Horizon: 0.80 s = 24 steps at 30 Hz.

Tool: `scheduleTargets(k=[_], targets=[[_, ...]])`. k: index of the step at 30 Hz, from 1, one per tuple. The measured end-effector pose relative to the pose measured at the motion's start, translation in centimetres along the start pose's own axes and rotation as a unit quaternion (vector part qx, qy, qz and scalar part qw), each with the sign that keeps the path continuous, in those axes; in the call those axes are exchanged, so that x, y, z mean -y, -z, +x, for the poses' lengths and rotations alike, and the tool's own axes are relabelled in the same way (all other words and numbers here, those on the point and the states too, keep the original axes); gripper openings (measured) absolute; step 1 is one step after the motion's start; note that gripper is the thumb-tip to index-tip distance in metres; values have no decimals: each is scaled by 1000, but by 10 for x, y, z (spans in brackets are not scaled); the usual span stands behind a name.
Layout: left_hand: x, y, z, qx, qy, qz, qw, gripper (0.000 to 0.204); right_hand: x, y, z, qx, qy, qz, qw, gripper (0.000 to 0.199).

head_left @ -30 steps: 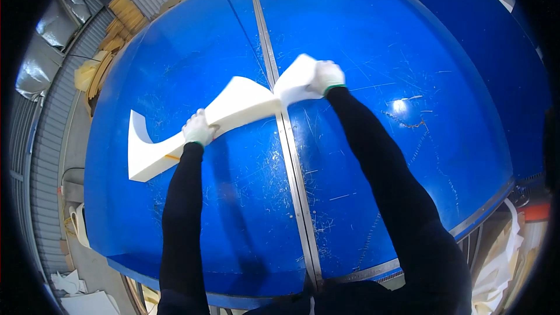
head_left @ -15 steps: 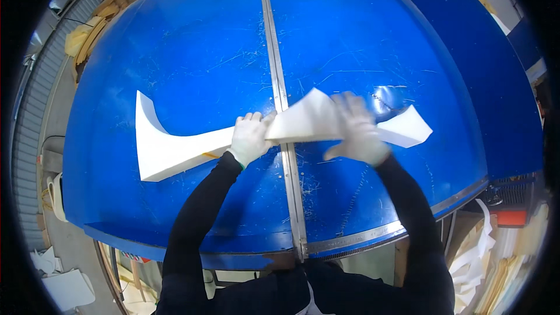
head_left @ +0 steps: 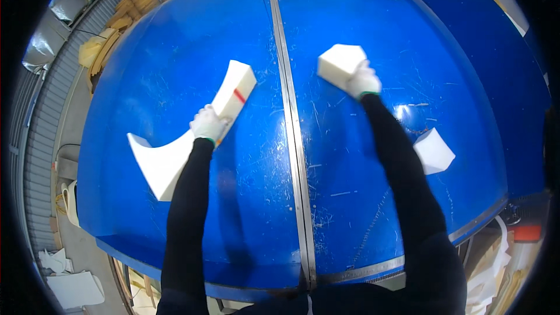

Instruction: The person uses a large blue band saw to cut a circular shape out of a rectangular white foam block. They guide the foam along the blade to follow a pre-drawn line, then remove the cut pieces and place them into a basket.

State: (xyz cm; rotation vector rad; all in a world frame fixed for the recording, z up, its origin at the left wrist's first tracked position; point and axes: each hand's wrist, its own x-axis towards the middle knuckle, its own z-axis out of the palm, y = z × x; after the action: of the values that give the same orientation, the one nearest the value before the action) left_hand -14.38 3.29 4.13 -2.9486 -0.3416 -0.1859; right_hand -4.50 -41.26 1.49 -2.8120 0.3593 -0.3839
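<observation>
Left hand: your gloved left hand [head_left: 207, 123] is closed around the waist of the long curved foam piece [head_left: 192, 134]; fingers wrapped over its top edge, thumb side hidden.
Right hand: your gloved right hand [head_left: 363, 80] grips the near end of the small foam block [head_left: 339, 62]; fingers curled on it, not spread.
Curved piece: it lies flat on the blue table [head_left: 245, 210], left of the metal seam [head_left: 290, 140]; a red mark crosses its far end; its flared end points toward you and the left edge.
Small block: it sits right of the seam, well apart from the curved piece; it looks lifted or tilted at the far side, though you cannot tell for certain.
Spare offcut: another white foam wedge [head_left: 434, 150] rests just beside your right forearm, untouched.
Doing it well: keep both pieces flat as you part them; hold near the middle, as foam this thin likely bends or snaps at the narrow waist; mind your right sleeve so it does not sweep the wedge.
Containers: no bin or tray shows on the table; loose white foam scraps [head_left: 70, 286] lie on the floor at lower left, and more at lower right past the table edge.
</observation>
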Motion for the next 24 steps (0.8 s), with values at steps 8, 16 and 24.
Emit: scheduleTargets(k=[8, 16, 24], targets=[[-56, 33, -145, 37, -236, -80, 968, 71, -185, 164, -86, 223, -52, -358, 905, 92], [-112, 85, -172, 63, -287, -180, 939, 117, -14, 115, -172, 142, 474, -103, 863, 108], [-26, 31, -58, 15, -168, -86, 982, 92, 60, 26, -62, 40, 314, -37, 948, 54]])
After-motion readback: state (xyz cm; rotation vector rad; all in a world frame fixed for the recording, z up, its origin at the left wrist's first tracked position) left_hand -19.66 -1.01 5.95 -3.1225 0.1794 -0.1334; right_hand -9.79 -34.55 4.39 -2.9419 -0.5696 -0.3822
